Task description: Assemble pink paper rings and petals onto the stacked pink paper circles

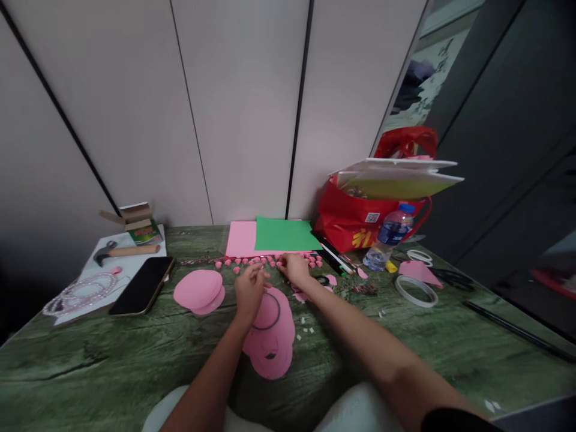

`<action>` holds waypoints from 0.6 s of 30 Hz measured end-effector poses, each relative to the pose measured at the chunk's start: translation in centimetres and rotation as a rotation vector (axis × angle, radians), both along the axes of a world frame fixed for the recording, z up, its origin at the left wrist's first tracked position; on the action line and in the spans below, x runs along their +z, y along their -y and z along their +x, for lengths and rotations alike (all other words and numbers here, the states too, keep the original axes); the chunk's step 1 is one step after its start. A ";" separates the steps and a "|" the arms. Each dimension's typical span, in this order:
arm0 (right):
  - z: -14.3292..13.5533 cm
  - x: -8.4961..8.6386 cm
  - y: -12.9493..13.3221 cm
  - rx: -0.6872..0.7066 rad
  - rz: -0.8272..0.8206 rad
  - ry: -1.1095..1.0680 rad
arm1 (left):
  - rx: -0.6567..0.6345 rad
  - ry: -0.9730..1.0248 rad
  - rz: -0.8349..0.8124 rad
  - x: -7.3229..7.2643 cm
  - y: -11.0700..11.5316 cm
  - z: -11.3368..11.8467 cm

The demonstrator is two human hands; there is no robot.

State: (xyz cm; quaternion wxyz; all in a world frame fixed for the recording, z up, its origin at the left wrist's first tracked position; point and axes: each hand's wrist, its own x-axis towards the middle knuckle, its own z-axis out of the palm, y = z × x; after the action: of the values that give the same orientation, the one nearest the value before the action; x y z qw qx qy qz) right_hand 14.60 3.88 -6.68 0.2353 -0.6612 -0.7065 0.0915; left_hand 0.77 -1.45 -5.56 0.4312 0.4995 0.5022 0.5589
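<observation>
My left hand (pixel 252 288) is over the upper left edge of a pile of pink paper rounds (pixel 272 351), its fingers bent together; what they hold, if anything, is too small to make out. My right hand (pixel 293 269) reaches to a row of small pink rolled pieces (pixel 238 261), fingertips down among them and partly hidden. A dark ring (pixel 278 318) lies on the pink pile. Left of my left hand sits another stack of pink paper rounds (pixel 198 289). Behind the row are a green sheet (pixel 285 234) and a pink sheet (pixel 240 238).
At the left lie a phone (pixel 143 285), a hammer (pixel 130 252), a small box (pixel 143 231) and bead strings (pixel 85 291). To the right stand a red bag (pixel 342 216) and a water bottle (pixel 389 237), near a tape roll (pixel 416 291) and a black rod (pixel 517 330).
</observation>
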 end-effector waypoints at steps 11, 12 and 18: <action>2.8 8.1 10.0 0.645 -0.198 -0.123 | 0.116 -0.168 0.229 0.3 0.3 -0.9; 3.3 9.2 12.4 0.833 -0.273 -0.132 | 0.120 -0.174 0.242 0.6 0.4 -1.0; 3.5 7.9 24.1 1.007 -0.139 0.326 | 0.104 -0.442 0.462 4.2 2.9 0.2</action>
State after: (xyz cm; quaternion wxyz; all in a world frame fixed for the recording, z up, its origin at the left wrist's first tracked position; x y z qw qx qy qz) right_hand 18.09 -20.24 1.19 0.0053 -0.2600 -0.9560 0.1357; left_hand 0.94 -4.36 -1.32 0.1579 0.6671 0.4684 0.5574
